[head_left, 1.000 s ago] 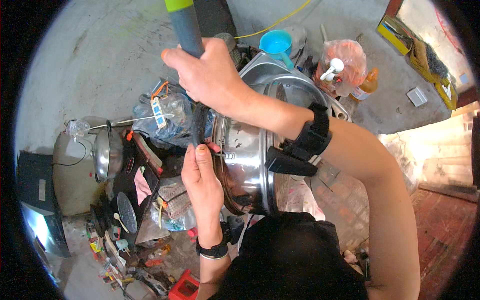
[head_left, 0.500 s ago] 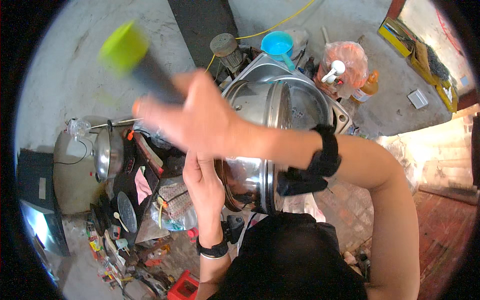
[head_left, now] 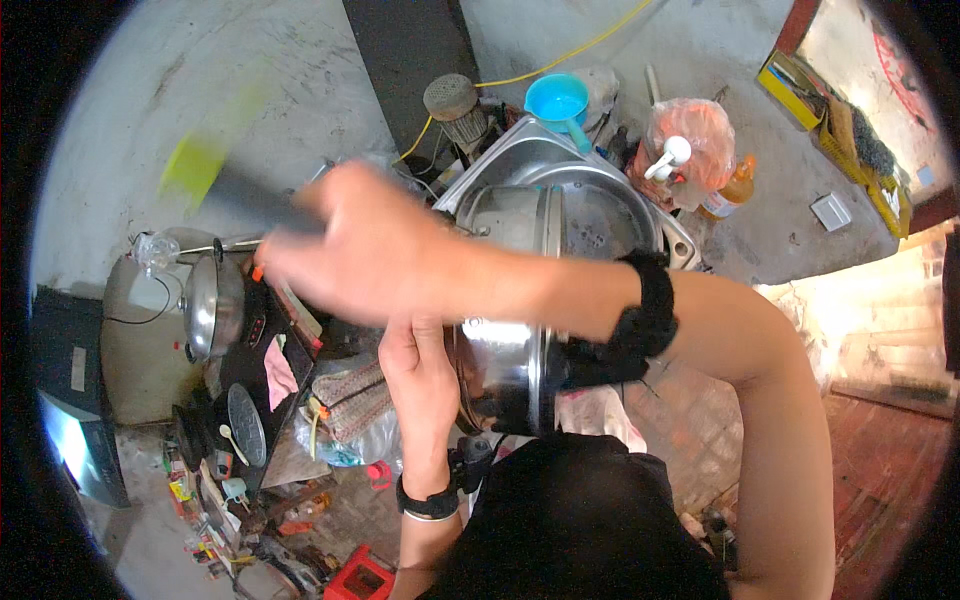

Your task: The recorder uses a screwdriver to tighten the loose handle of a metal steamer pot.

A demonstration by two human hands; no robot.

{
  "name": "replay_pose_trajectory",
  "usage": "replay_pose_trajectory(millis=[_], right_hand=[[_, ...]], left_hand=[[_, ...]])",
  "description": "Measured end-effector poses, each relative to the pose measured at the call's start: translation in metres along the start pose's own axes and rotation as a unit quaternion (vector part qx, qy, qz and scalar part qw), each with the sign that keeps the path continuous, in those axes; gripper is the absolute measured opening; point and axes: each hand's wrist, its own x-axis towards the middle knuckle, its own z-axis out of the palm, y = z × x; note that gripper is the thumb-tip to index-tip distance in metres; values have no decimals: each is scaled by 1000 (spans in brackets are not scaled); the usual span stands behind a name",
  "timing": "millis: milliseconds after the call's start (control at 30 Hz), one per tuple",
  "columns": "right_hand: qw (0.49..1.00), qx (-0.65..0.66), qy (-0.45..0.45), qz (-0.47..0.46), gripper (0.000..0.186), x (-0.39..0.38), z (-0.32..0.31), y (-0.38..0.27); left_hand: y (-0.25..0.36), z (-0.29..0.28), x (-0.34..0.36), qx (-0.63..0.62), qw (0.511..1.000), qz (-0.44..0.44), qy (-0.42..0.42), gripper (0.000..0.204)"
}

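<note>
My right hand (head_left: 355, 240), blurred by motion, grips a tool with a dark grey shaft (head_left: 250, 198) and lime-green end (head_left: 190, 165); its upper part is smeared. Just below, my left hand (head_left: 420, 375) is closed at the side of a shiny steel pot (head_left: 505, 375), which is tipped on its side by a steel sink (head_left: 484, 145). The pot's black handle, visible in my left hand earlier, is now hidden behind my hands. My right forearm crosses over the pot.
A turquoise dipper (head_left: 557, 97), pink plastic bag (head_left: 700, 125) and orange bottle (head_left: 738, 185) are beyond the sink. A lidded pan (head_left: 210, 305) and dark plate (head_left: 245, 425) stand left, above cluttered items and a red plastic object (head_left: 360, 578).
My right hand has swung the tool down and leftward from the top centre, covering the pot's handle. My left hand has shifted slightly right and down, still at the pot's side.
</note>
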Motion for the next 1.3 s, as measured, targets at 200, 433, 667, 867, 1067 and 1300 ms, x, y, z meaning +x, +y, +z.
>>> replay_pose_trajectory(millis=[200,433,667,867,1067,1300], right_hand=[[990,25,64,119,38,23,-30,-3],[989,62,27,132,28,27,-16,2],[992,89,25,87,28,13,-4,-8],[940,264,140,165,32,34,-40,17],[925,325,168,103,30,31,-61,20],[930,336,132,65,30,20,-31,5]], left_hand=[[0,-4,2,35,999,17,-15,25],[1,-10,-1,26,999,0,-19,26],[-9,-13,-2,41,996,80,-10,28],[0,-7,-6,19,999,15,-32,36],[0,-10,-8,3,999,-24,-29,36],[2,-9,0,29,998,49,-17,36]])
